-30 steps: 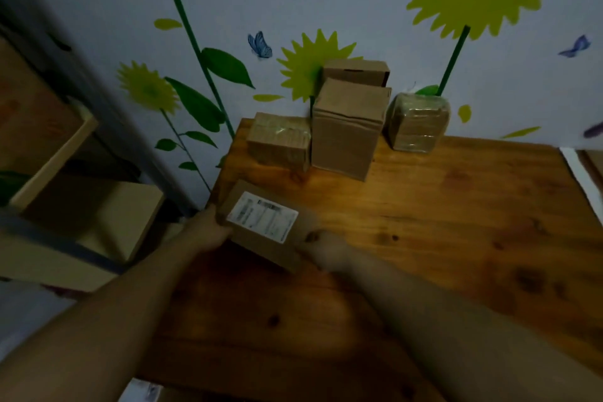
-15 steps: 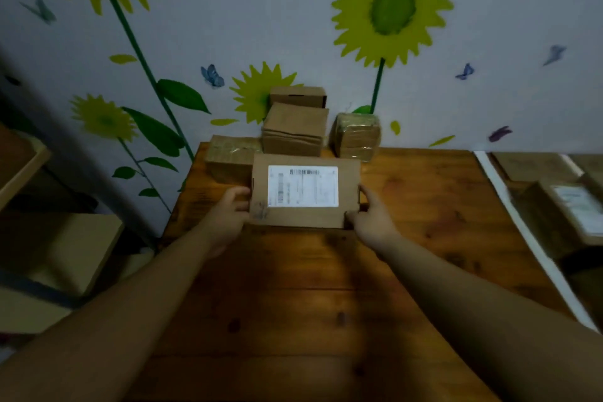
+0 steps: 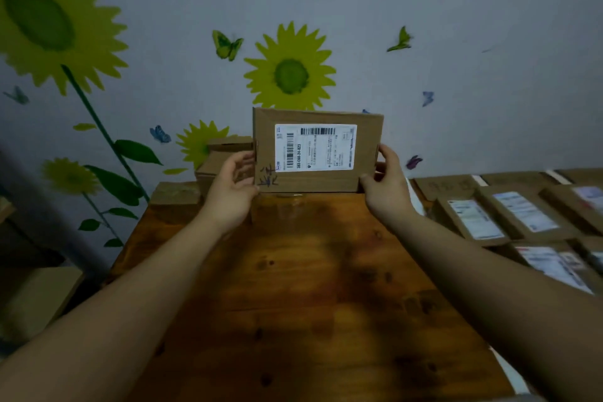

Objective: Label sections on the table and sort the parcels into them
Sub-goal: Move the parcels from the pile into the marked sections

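Note:
I hold a flat brown cardboard parcel (image 3: 365, 153) upright in front of me, above the far part of the wooden table (image 3: 293, 287). Its white shipping label with barcodes faces me, and pen marks sit at its lower left corner. My left hand (image 3: 233, 188) grips the parcel's left edge. My right hand (image 3: 385, 184) grips its right edge. Other brown boxes (image 3: 225, 153) stand at the table's far left against the wall, partly hidden behind the parcel and my left hand.
Several flat labelled parcels (image 3: 509, 215) lie in rows on a surface to the right of the table. A wall with sunflower and butterfly stickers (image 3: 290, 72) stands right behind the table. Cardboard boxes (image 3: 36, 297) sit low at the left.
I have lifted the parcel from the table's left side and turned it upright with its label toward me. My view has swung right and up.

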The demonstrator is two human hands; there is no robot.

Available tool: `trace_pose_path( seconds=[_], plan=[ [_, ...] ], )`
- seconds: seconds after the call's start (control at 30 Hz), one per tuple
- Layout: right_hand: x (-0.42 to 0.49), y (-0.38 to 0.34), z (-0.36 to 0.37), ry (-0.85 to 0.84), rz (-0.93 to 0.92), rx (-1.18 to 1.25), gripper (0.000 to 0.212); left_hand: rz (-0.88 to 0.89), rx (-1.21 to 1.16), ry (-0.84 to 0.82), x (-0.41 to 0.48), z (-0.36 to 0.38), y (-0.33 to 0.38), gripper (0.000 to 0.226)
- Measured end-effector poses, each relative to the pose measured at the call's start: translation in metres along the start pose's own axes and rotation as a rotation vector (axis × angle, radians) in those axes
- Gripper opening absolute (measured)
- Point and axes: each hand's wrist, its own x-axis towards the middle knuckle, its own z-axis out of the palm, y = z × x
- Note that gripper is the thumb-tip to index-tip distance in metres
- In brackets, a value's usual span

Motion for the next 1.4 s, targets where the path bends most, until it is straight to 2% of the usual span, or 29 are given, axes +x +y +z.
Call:
trace_pose_path(
  seconds=[0.17,0.33,0.47,0.57,0.67,0.77,0.83,0.97,1.1,1.2,1.27,1.4],
  plan=[
    [-0.026,0.001,-0.048,0.052,0.061,-0.087,0.062,-0.011,0.04,-0.126,0.003,0.044,0.01,0.052],
    [-0.073,0.036,-0.101,0.082,0.263,-0.164,0.078,-0.22,0.015,-0.343,-0.007,0.108,0.005,0.05],
    [-0.107,0.046,-0.157,0.21,0.331,-0.136,0.088,-0.269,-0.016,-0.502,-0.023,0.16,0.012,0.049],
    [-0.129,0.056,-0.203,0.312,0.381,-0.16,0.081,-0.288,0.014,-0.607,-0.039,0.2,0.024,0.047],
    [-0.144,0.071,-0.249,0.374,0.466,-0.121,0.06,-0.277,-0.107,-0.578,-0.06,0.248,0.046,0.048],
    [-0.156,0.083,-0.292,0.411,0.49,-0.042,0.044,-0.288,-0.226,-0.494,-0.087,0.304,0.068,0.067],
    [-0.164,0.091,-0.323,0.43,0.482,-0.044,0.048,-0.294,-0.222,-0.546,-0.108,0.344,0.079,0.063],
    [-0.179,0.11,-0.397,0.449,0.422,-0.148,0.069,-0.267,-0.172,-0.63,-0.151,0.421,0.098,0.044],
    [-0.191,0.127,-0.475,0.618,0.451,-0.169,0.086,-0.185,0.001,-0.615,-0.177,0.484,0.107,0.03],
    [-0.185,0.141,-0.517,0.709,0.475,-0.167,0.08,-0.085,0.134,-0.671,-0.19,0.518,0.113,0.041],
    [-0.173,0.147,-0.536,0.689,0.466,-0.181,0.07,-0.027,0.236,-0.715,-0.194,0.54,0.116,0.054],
    [-0.138,0.157,-0.565,0.529,0.458,-0.175,0.072,0.011,0.337,-0.675,-0.178,0.579,0.12,0.042]
  ],
)
